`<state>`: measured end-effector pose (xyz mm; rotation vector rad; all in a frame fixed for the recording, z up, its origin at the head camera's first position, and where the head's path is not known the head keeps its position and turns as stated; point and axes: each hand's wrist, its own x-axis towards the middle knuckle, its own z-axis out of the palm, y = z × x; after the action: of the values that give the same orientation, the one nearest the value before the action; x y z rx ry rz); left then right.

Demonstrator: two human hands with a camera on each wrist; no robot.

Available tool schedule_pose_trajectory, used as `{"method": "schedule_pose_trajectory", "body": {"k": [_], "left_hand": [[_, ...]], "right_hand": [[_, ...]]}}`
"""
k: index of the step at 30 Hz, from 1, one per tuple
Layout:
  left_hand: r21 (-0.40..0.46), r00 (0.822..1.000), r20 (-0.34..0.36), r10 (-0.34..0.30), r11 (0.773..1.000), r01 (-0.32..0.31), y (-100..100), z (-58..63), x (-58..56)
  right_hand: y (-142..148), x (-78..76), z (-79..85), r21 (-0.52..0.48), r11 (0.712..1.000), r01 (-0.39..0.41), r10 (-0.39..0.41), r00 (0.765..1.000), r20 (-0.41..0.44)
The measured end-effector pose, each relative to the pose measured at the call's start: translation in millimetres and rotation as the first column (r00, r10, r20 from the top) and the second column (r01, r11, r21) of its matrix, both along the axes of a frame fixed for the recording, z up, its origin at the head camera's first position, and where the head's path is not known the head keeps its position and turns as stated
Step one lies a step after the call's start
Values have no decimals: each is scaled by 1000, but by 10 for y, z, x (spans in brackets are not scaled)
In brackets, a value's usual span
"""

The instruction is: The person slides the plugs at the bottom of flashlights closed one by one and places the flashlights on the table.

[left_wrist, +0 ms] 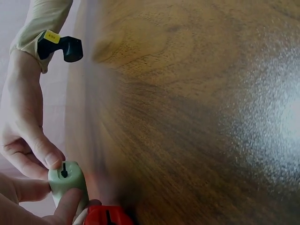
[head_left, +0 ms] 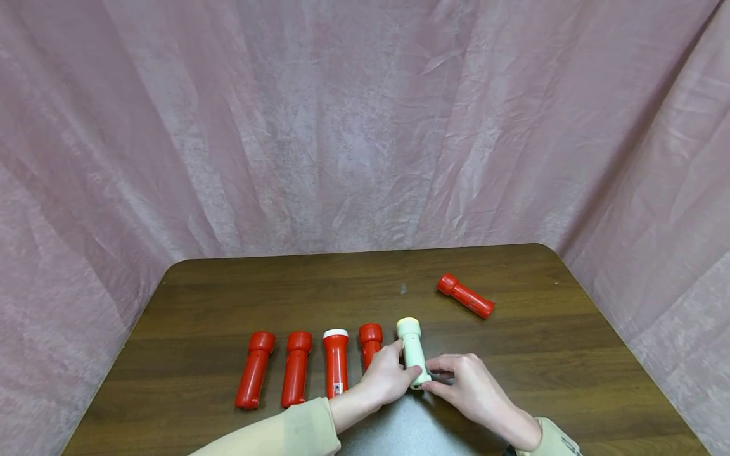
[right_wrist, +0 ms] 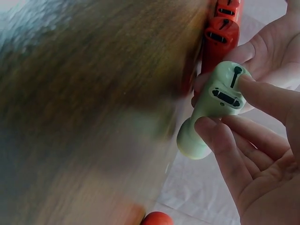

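A pale green flashlight (head_left: 413, 345) lies at the right end of a row, its wide head toward the far side of the table. My left hand (head_left: 388, 378) grips its body from the left, thumb across the lower part. From the right, my right hand (head_left: 470, 387) pinches the tail end between thumb and fingers. The right wrist view shows the flashlight's tail (right_wrist: 225, 96) with a dark slot and a keyhole-shaped hole. Just left of it, a red flashlight (head_left: 371, 335) is partly hidden behind my left hand.
Further left lie a white-rimmed red flashlight (head_left: 336, 358) and two all-red flashlights, the nearer one (head_left: 296, 370) and the outer one (head_left: 255, 373). Another red flashlight (head_left: 466, 296) lies slantwise at the back right. Pink curtains (head_left: 353, 126) hang behind the wooden table (head_left: 228, 291).
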<state>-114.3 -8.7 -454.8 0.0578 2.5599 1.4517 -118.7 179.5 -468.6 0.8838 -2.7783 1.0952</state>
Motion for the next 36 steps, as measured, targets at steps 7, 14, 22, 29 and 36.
{"method": "schedule_pose_trajectory", "body": {"k": [7, 14, 22, 29, 36], "left_hand": [[-17, 1000, 5, -4, 1000, 4, 1, -15, 1], [-95, 1000, 21, -13, 995, 14, 8, -27, 6], [-86, 999, 39, -12, 996, 15, 5, 12, 38], [-124, 1000, 3, -5, 992, 6, 45, -215, 11], [-189, 997, -82, 0, 982, -15, 107, -534, -40]], "right_hand": [[-3, -3, -13, 6, 1000, -2, 2, 1000, 20], [-8, -13, -15, 7, 1000, -22, 22, 999, 30], [0, -16, -58, 15, 999, -44, 44, 999, -5], [17, -10, -75, 40, 998, -50, 51, 999, -15], [27, -3, -73, 51, 998, -47, 47, 999, -14]]}}
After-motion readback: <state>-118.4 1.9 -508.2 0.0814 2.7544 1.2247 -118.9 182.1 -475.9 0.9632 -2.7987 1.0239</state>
